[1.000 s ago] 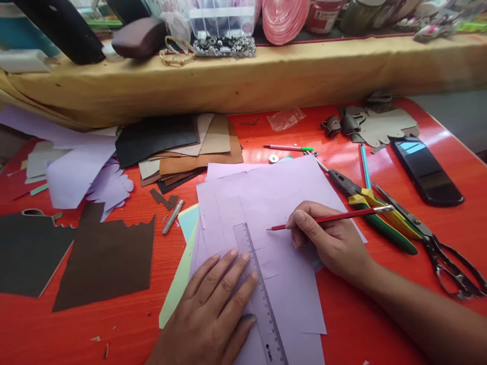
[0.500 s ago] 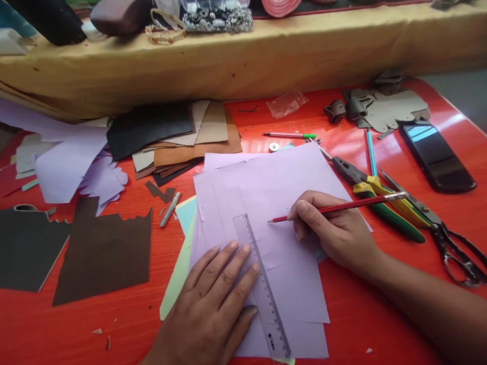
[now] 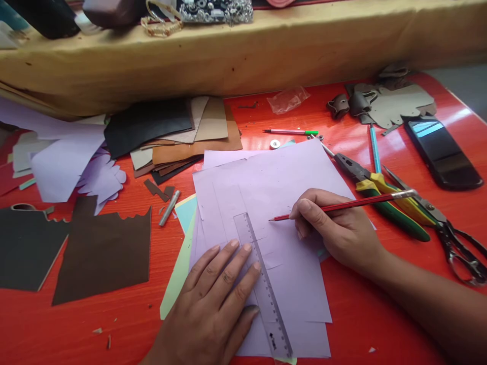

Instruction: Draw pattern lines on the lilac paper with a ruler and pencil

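My left hand [image 3: 218,299] lies flat with its fingers stretched out, the fingertips resting on a clear plastic ruler [image 3: 266,289]. Beneath the ruler is a sheet of purple paper [image 3: 281,177] marked with several thin pencil lines. My right hand [image 3: 331,228] grips a red pencil [image 3: 353,203] between thumb and fingers. The pencil's tip points left, just right of the ruler's upper part; whether it touches the paper I cannot tell. More purple sheets and a green sheet [image 3: 178,279] stick out from under the top one.
Pliers [image 3: 384,203], scissors [image 3: 452,238] and a phone [image 3: 443,152] lie at the right. Leather pieces [image 3: 152,126] are stacked behind the paper, with brown leather [image 3: 106,253] at the left. A pink pen [image 3: 285,132] lies beyond the paper. A cloth-covered ledge [image 3: 228,61] runs along the back.
The view has shifted slightly, with the back ledge higher in the picture. Both hands, the ruler and the pencil keep nearly the same places on the paper.
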`<move>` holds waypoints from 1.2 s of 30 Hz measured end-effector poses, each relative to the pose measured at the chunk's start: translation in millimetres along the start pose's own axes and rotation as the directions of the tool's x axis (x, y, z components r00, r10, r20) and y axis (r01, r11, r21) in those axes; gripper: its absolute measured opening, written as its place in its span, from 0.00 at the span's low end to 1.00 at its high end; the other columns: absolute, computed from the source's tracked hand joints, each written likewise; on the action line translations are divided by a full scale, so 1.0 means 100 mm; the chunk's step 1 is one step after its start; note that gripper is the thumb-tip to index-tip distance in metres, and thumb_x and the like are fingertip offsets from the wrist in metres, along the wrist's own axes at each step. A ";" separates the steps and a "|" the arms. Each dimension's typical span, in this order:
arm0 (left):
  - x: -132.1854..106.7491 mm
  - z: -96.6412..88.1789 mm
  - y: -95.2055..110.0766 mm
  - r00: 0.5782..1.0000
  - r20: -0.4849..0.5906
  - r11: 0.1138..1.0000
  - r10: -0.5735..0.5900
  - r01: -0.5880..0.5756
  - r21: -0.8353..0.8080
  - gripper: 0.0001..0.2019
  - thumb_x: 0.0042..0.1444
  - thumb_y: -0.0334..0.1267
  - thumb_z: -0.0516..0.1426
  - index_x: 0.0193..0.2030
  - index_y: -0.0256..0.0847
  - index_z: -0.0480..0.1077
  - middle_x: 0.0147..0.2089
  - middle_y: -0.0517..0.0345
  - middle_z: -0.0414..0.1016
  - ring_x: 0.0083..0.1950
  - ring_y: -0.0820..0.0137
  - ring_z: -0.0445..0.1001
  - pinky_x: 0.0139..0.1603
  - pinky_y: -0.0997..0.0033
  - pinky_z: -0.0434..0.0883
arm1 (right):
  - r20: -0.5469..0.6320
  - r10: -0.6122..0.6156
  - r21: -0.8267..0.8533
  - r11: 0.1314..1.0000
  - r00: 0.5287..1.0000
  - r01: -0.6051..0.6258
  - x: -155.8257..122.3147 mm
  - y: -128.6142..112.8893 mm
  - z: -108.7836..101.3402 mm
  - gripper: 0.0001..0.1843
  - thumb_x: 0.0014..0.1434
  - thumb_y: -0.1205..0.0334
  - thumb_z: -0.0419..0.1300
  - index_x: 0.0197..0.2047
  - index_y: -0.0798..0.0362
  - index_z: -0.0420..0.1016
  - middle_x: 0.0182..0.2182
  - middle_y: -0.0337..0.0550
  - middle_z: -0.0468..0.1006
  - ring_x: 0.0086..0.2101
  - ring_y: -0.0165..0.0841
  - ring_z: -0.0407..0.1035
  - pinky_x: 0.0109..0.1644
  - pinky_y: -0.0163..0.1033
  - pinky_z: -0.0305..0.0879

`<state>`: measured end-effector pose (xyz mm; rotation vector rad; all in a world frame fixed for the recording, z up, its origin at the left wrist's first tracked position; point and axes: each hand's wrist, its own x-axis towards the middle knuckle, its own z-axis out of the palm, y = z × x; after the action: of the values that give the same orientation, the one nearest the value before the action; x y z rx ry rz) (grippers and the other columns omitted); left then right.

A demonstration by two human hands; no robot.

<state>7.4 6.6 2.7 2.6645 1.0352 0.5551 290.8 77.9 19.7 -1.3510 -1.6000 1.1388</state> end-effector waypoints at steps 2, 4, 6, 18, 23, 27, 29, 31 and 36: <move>0.00 0.00 0.00 1.000 0.001 1.000 0.000 0.000 -0.002 0.21 0.76 0.39 0.59 0.72 0.38 0.74 0.78 0.49 0.71 0.82 0.58 0.61 0.85 0.56 0.51 | -0.001 0.001 -0.003 1.000 1.000 -0.001 0.00 -0.01 0.00 0.29 0.80 0.40 0.57 0.31 0.49 0.76 0.24 0.38 0.75 0.27 0.32 0.69 0.32 0.39 0.64; 0.00 -0.01 0.00 1.000 0.004 1.000 -0.001 0.001 -0.002 0.21 0.76 0.39 0.59 0.72 0.38 0.74 0.78 0.50 0.71 0.82 0.58 0.61 0.85 0.56 0.51 | -0.002 0.006 -0.002 1.000 1.000 -0.006 0.00 -0.01 0.00 0.29 0.79 0.39 0.57 0.31 0.49 0.76 0.24 0.38 0.75 0.27 0.32 0.69 0.32 0.39 0.64; -0.01 -0.01 0.00 1.000 0.000 1.000 -0.006 0.006 -0.001 0.21 0.77 0.38 0.58 0.72 0.38 0.74 0.78 0.50 0.71 0.83 0.58 0.61 0.85 0.56 0.51 | -0.003 0.011 0.000 1.000 1.000 -0.011 0.00 -0.01 0.00 0.29 0.79 0.39 0.57 0.32 0.49 0.77 0.24 0.38 0.75 0.27 0.33 0.69 0.32 0.39 0.65; -0.01 0.01 -0.01 1.000 -0.003 1.000 0.002 -0.002 0.019 0.21 0.76 0.39 0.59 0.71 0.38 0.74 0.77 0.49 0.72 0.82 0.58 0.62 0.85 0.57 0.52 | -0.001 0.013 0.026 1.000 1.000 -0.013 -0.01 0.00 0.00 0.26 0.80 0.42 0.58 0.34 0.49 0.78 0.25 0.38 0.76 0.28 0.34 0.70 0.33 0.41 0.66; -0.02 0.00 -0.01 1.000 0.000 1.000 0.005 -0.005 0.027 0.20 0.77 0.39 0.58 0.71 0.38 0.74 0.77 0.49 0.72 0.82 0.59 0.62 0.86 0.57 0.51 | -0.001 0.009 0.022 1.000 1.000 -0.008 0.00 0.00 0.00 0.26 0.80 0.42 0.58 0.33 0.49 0.77 0.25 0.39 0.76 0.27 0.34 0.70 0.33 0.41 0.66; -0.03 0.01 0.00 1.000 0.003 0.999 0.006 -0.006 0.033 0.20 0.77 0.39 0.58 0.71 0.38 0.74 0.77 0.50 0.71 0.83 0.59 0.61 0.86 0.57 0.50 | 0.001 0.007 0.021 1.000 1.000 -0.007 -0.01 0.01 0.00 0.26 0.80 0.42 0.58 0.33 0.49 0.77 0.25 0.38 0.76 0.27 0.34 0.70 0.33 0.41 0.65; -0.03 0.01 0.01 1.000 -0.001 0.999 0.004 -0.004 0.031 0.20 0.77 0.39 0.58 0.72 0.38 0.74 0.77 0.49 0.71 0.83 0.59 0.60 0.86 0.57 0.50 | 0.000 0.007 0.019 1.000 1.000 -0.007 -0.01 0.00 0.00 0.27 0.80 0.42 0.58 0.32 0.49 0.77 0.25 0.38 0.76 0.27 0.34 0.70 0.33 0.40 0.65; -0.02 0.01 0.00 1.000 -0.001 1.000 0.004 -0.004 0.029 0.20 0.77 0.39 0.58 0.71 0.38 0.74 0.77 0.50 0.72 0.83 0.59 0.60 0.86 0.57 0.50 | 0.002 0.008 0.021 1.000 1.000 -0.008 -0.01 0.00 0.00 0.27 0.80 0.42 0.58 0.32 0.49 0.77 0.25 0.38 0.76 0.27 0.33 0.70 0.33 0.40 0.65; -0.01 -0.02 0.00 1.000 0.001 1.000 -0.001 0.001 0.020 0.20 0.77 0.38 0.58 0.71 0.38 0.75 0.77 0.50 0.72 0.83 0.60 0.60 0.86 0.58 0.51 | -0.001 0.019 0.024 1.000 1.000 -0.019 -0.01 -0.01 0.00 0.28 0.79 0.39 0.58 0.32 0.49 0.77 0.24 0.39 0.76 0.27 0.35 0.70 0.33 0.41 0.66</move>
<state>5.9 6.3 3.7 2.6808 1.0471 0.5460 290.5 76.8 20.8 -1.3539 -1.5710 1.1642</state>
